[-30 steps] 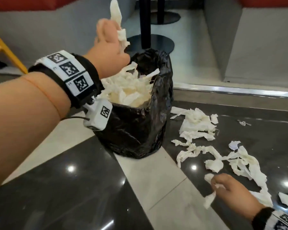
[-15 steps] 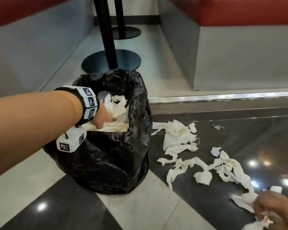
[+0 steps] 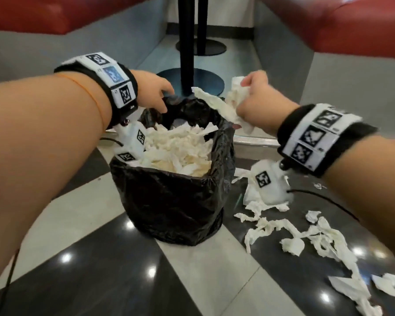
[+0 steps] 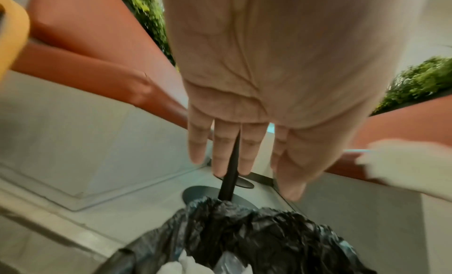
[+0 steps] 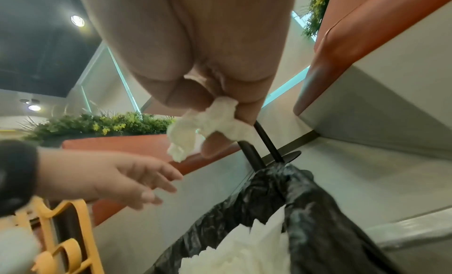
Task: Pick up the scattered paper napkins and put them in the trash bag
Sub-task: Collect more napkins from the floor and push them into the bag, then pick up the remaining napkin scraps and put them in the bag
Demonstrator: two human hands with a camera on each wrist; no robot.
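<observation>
The black trash bag (image 3: 169, 201) stands on the floor, packed almost to the rim with white napkins (image 3: 176, 151). My left hand (image 3: 163, 99) hovers over the bag's far rim with straight fingers (image 4: 225, 152) and holds nothing. My right hand (image 3: 246, 87) grips a crumpled bunch of napkins (image 3: 232, 99) just above the bag's far right rim. In the right wrist view that bunch of napkins (image 5: 210, 123) hangs from my curled fingers over the bag (image 5: 305, 210). More torn napkins (image 3: 317, 238) lie scattered on the dark floor right of the bag.
A black table pole (image 3: 187, 42) on a round base (image 3: 205, 80) rises right behind the bag. Grey bench bases with red seats (image 3: 351, 26) flank it on both sides. A metal floor strip (image 3: 255, 141) runs right of the bag. A yellow chair (image 5: 66, 239) is at my left.
My left hand has come up out of the bag and now hovers empty at its far rim. My right hand has risen from the floor with napkins to the bag's rim.
</observation>
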